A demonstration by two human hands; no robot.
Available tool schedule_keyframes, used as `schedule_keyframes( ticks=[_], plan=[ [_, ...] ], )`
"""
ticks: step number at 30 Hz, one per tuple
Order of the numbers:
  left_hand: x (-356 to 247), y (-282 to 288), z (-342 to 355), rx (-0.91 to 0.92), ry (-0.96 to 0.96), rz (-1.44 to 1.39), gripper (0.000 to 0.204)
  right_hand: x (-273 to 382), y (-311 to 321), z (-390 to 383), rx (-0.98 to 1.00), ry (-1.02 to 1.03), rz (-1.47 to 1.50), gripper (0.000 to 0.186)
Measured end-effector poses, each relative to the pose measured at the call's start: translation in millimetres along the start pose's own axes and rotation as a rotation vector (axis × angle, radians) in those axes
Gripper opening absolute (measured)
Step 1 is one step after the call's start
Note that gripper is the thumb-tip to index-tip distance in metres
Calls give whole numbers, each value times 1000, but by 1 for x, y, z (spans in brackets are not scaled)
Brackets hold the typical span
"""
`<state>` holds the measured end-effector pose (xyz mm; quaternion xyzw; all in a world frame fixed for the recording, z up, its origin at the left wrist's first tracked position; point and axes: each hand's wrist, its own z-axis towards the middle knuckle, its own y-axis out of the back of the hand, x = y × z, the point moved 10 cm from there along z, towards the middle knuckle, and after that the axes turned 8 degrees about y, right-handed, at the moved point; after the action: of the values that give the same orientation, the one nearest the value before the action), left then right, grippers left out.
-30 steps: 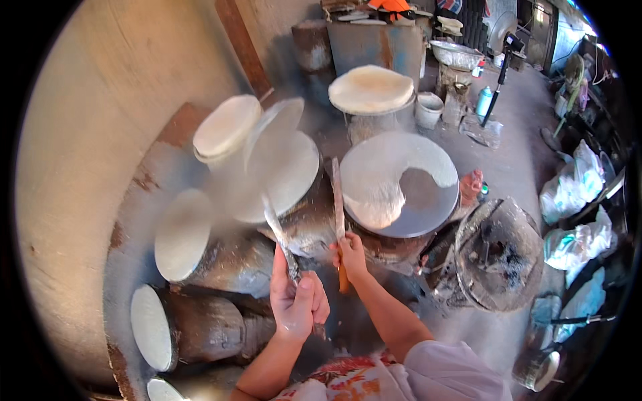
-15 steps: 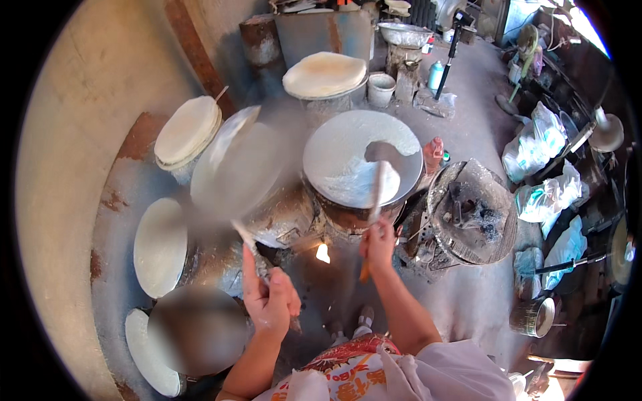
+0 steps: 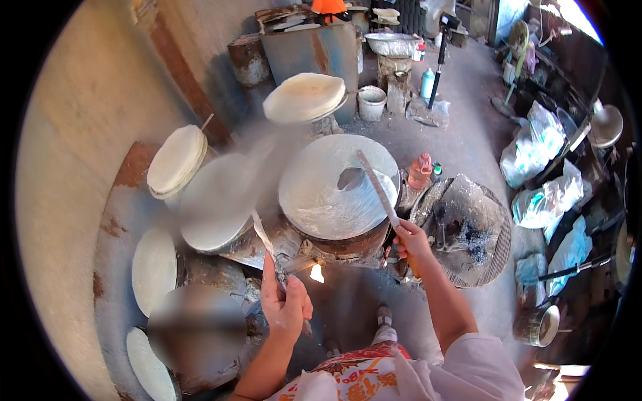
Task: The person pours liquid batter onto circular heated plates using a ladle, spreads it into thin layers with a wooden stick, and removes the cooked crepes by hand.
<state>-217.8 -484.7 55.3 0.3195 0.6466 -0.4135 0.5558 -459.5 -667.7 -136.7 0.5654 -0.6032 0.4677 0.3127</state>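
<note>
In the head view, with the batter-coated round griddle (image 3: 314,200) as the clock's centre, pale batter covers most of its top, and 1 small dark patch lies bare near the middle. The right hand (image 3: 412,246), at 4 o'clock, is closed around the brown handle of a long flat wooden spreading stick (image 3: 380,189), whose blade points toward 11 o'clock across the griddle, beside the dark patch; I cannot tell whether it touches the batter.

The left hand (image 3: 285,306), at 7 o'clock, holds a narrow batter-smeared stick (image 3: 261,234), index finger extended along it, tip toward 11 o'clock.

A flame (image 3: 317,273) shows below the griddle at 6 o'clock. At 9 o'clock stands a 2nd round griddle (image 3: 217,207), partly blurred, with a stack of pale flat rounds (image 3: 175,160) beyond it. Another pale flat stack (image 3: 304,98) sits at 11 o'clock, and a white bucket (image 3: 372,103) at 1. A reddish bottle (image 3: 420,172) stands near the griddle at 3 o'clock, and a charred round wooden board (image 3: 491,250) at 4.
</note>
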Motion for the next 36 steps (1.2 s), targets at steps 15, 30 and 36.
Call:
schedule_keyframes(
  ticks=[15,30,36],
  plan=[
    [16,-86,60,-76,-8,142,60,2,45,-7,480,-168,-432,24],
    [50,-108,89,30,245,277,58,68,57,43,2,491,-1048,38],
    [72,-139,103,36,411,-155,56,91,-29,61,97,698,-1173,30]
  ],
)
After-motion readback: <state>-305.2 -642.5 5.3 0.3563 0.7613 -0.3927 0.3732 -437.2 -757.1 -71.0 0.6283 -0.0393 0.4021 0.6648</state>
